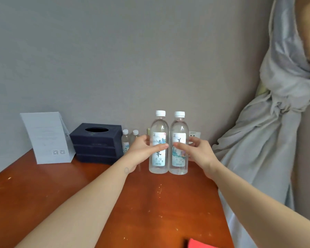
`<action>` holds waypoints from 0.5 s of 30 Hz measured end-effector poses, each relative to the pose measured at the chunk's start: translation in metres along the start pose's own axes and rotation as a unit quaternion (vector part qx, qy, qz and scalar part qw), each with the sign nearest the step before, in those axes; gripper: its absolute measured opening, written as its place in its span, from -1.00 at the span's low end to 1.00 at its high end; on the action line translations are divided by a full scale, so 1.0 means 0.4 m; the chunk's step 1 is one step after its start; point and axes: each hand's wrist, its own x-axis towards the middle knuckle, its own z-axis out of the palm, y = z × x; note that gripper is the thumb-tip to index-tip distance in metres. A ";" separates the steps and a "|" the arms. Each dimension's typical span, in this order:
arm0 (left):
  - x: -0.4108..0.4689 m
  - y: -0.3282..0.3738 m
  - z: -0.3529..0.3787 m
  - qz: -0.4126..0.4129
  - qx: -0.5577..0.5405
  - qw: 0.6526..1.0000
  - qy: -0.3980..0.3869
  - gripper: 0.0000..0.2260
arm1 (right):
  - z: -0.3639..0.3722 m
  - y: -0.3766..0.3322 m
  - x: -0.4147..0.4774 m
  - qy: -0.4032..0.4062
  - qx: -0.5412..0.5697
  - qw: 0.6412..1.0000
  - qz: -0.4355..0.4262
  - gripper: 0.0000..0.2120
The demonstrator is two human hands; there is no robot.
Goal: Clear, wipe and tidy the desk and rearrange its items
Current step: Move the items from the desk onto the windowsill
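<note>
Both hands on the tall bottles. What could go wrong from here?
1. The left bottle and right bottle touch, so shifting one could tip the other.
2. The left hand sits just in front of the two small bottles; pushing back could topple them.
3. The right hand works near the curtain, which might snag.
</note>
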 end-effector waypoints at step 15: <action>-0.148 0.147 0.145 0.088 -0.033 0.990 -0.109 -0.54 | -0.143 -0.052 -0.307 0.154 0.018 0.988 -0.009 -0.65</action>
